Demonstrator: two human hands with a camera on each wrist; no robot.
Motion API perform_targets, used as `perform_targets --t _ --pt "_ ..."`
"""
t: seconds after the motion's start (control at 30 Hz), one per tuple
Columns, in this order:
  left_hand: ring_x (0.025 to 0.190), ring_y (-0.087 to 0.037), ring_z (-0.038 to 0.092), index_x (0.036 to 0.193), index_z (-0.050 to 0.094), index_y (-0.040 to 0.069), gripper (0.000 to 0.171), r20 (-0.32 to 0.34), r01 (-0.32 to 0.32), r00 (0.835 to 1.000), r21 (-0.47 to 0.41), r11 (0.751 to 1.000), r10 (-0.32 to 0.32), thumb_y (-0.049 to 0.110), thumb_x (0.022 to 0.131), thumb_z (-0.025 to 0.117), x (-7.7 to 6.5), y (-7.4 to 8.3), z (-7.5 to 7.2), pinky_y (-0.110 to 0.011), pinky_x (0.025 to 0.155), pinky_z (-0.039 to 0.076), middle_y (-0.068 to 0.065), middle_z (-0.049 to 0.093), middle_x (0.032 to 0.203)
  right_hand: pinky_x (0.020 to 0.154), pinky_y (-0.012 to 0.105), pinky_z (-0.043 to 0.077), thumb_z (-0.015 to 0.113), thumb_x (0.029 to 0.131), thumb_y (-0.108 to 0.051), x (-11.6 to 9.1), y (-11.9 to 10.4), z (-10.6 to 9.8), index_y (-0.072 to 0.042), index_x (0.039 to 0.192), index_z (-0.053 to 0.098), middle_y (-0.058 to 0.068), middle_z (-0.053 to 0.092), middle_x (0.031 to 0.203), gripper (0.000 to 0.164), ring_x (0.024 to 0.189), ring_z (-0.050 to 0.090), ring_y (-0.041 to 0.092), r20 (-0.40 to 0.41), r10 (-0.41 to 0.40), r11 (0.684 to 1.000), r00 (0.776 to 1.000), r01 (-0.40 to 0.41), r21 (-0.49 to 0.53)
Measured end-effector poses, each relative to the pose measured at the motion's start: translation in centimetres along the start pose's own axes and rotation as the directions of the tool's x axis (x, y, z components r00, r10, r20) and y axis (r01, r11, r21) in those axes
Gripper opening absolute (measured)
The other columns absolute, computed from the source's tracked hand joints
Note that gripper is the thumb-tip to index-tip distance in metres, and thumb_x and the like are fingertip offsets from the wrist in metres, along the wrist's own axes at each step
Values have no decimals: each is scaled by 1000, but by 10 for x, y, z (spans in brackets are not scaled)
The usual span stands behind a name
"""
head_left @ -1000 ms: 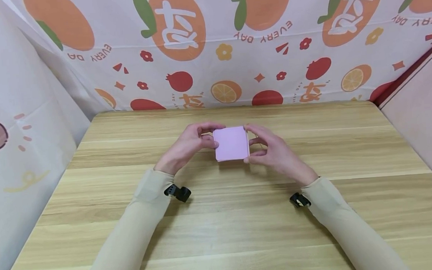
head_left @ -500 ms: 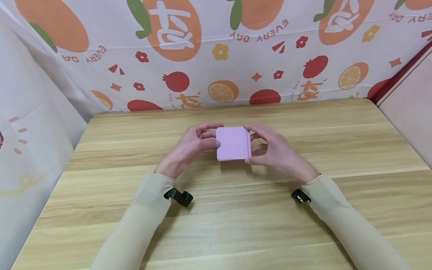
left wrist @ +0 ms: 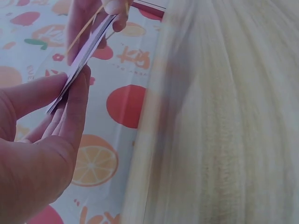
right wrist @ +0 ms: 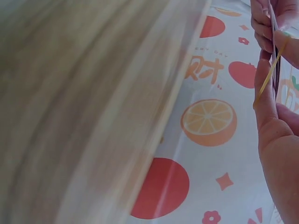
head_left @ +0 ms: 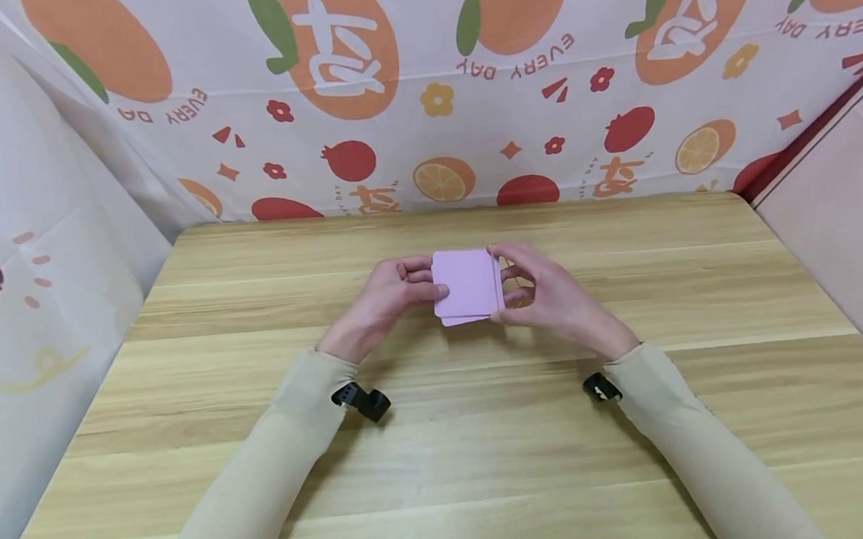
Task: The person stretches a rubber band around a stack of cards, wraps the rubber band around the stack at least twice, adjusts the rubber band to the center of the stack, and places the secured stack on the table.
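Midway between our grips: a thin, square stack of lilac, round-cornered cards, paper or card stock by the look of it, raised above the pale wood-grain table.
Left of the stack: our left hand pinches it, thumb on the upper face, fingers beneath.
Right of the stack: our right hand holds the far and near corners between finger and thumb.
At the right-hand fingers: we see a thin yellow elastic band stretched; we cannot tell whether it circles any cards.
Lower edge, between the grips: cards underneath jut out slightly askew.
Step in hand: we judge it to be lining up the cards and managing the band.
Next move: it likely calls for squaring the edges under a firm left pinch, then guiding the band without bending the cards.
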State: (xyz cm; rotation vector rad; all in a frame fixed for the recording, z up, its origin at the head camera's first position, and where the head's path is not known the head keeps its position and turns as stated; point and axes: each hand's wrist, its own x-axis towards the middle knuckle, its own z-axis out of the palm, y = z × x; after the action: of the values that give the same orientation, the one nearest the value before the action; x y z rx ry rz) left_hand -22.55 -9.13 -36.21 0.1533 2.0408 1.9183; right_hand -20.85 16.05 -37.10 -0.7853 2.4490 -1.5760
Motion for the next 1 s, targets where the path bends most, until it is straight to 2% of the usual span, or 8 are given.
perform_targets --t 0.07,0.17,0.3,0.43,0.53,0.7,0.83,1.0 --pt "101 -15 62 134 52 -6 53 23 7 1000 -24 1000 -7 -3 84 70 0 0 -1 -31 95 48 -17 63 124 85 28 54 83 75 4 0 0 0 -13 149 39 2 40 143 87 112 56 23 7 1 1000 1000 -1 -3" --pt "107 -19 61 138 48 -5 56 51 26 998 -112 993 -20 -7 85 67 0 0 -2 -38 101 45 -19 60 129 85 30 55 83 75 4 0 1 0 -13 149 39 1 39 144 87 110 56 23 7 5 1000 1000 -5 -12" --pt "109 -21 61 139 47 -3 56 62 53 997 -239 970 -39 -12 86 64 0 0 -2 -43 105 41 -19 60 129 85 33 55 82 75 5 -1 1 0 -13 149 39 1 39 144 87 110 56 23 3 14 1000 1000 -14 -14" --pt "105 -20 61 136 49 -5 52 62 54 997 -280 958 -38 -12 87 63 -1 0 -2 -44 105 41 -18 61 125 86 34 55 81 76 6 -2 0 -1 -12 150 38 3 39 144 88 111 56 24 -8 11 1000 1000 -12 -8" --pt "100 -18 63 132 53 -7 46 47 29 999 -233 972 -19 -8 88 65 -1 -1 -1 -44 103 43 -16 64 118 86 33 55 81 76 7 -2 -1 -1 -13 150 38 3 39 144 89 111 56 24 -23 6 1000 1000 -6 -15" --pt "85 -16 66 120 63 -8 32 24 -4 1000 -86 996 6 4 90 69 -2 -5 3 -49 96 48 -11 69 102 84 28 55 81 75 8 -1 0 -2 -13 151 38 3 39 145 90 111 55 23 -38 -8 1000 999 7 -23" --pt "78 -15 66 113 66 -9 26 18 -14 1000 -61 998 16 5 91 68 -3 -7 6 -51 91 51 -10 70 94 84 27 55 81 75 9 -1 0 -3 -14 151 38 2 38 145 90 111 55 23 -42 -14 1000 999 12 -29" --pt "79 -14 67 111 66 -10 24 -4 -34 999 -45 998 34 3 91 68 -3 -7 7 -41 85 55 -9 71 93 84 29 55 80 75 9 -1 0 -3 -13 150 37 2 37 146 90 111 56 23 -35 -12 1000 999 12 -9"
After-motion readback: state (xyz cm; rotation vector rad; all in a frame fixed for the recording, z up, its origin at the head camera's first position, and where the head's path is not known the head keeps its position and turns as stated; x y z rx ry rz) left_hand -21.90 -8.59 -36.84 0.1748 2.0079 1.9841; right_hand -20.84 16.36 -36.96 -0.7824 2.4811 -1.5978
